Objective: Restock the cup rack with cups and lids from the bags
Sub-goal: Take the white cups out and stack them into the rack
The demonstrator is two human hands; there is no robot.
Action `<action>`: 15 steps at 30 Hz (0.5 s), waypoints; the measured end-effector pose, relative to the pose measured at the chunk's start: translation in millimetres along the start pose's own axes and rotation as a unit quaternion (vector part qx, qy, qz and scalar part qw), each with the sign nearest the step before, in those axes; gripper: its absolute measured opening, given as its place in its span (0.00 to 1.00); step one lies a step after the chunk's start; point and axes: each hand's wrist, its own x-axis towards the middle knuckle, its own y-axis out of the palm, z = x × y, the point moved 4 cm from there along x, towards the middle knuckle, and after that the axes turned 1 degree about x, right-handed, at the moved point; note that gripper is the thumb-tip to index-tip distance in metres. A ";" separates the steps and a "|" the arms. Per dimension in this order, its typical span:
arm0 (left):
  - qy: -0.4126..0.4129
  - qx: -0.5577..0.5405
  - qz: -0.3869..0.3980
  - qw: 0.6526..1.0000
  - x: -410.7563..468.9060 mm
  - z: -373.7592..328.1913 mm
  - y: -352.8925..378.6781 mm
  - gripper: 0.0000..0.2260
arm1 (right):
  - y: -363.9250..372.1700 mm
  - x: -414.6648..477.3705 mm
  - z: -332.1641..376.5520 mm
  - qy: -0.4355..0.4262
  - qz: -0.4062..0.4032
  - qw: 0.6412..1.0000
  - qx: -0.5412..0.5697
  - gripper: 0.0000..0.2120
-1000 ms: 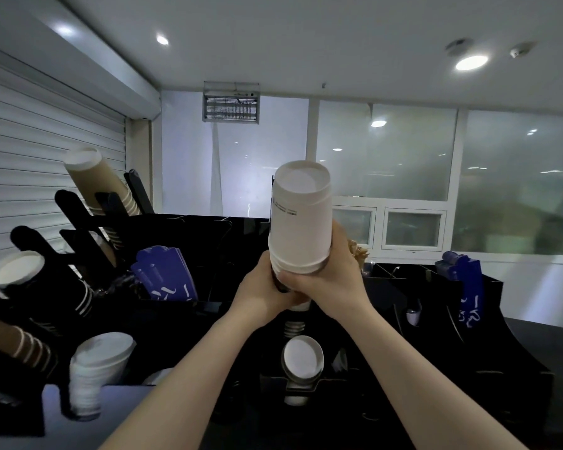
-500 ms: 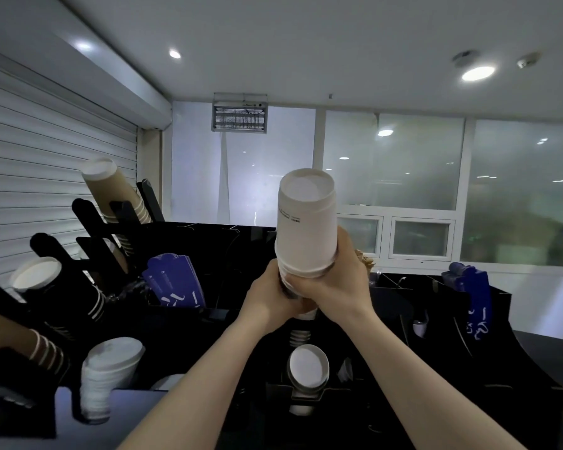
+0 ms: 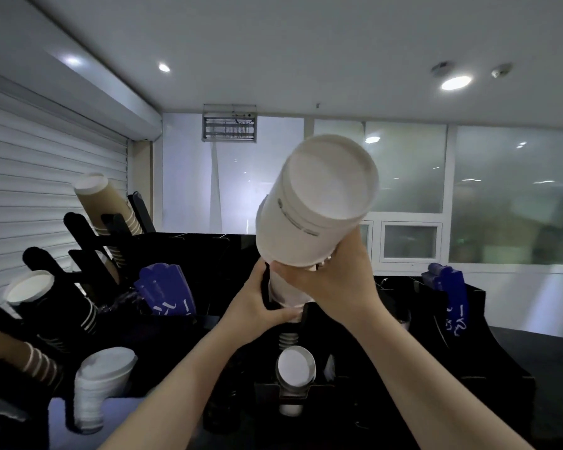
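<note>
Item: stack of white cups point(image 3: 312, 206), tilted, closed base toward the camera, above the centre slot of the black cup rack point(image 3: 208, 251). 2 hands on it, touching each other: right hand point(image 3: 335, 280) curled round the upper section's rim, left hand point(image 3: 257, 306) gripping the lower section. Rack's left side holds brown cups point(image 3: 104, 203) and blue items point(image 3: 166, 293).

A white roller shutter point(image 3: 46, 196) lines the left wall, frosted windows point(image 3: 507, 196) the right, a grilled unit point(image 3: 229, 126) between.
</note>
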 end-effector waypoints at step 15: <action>0.095 -0.089 0.024 0.991 -62.7 -55.6 -14.9 0.39 | -6.0 -46.8 -2.5 0.053 0.116 0.985 0.113 0.27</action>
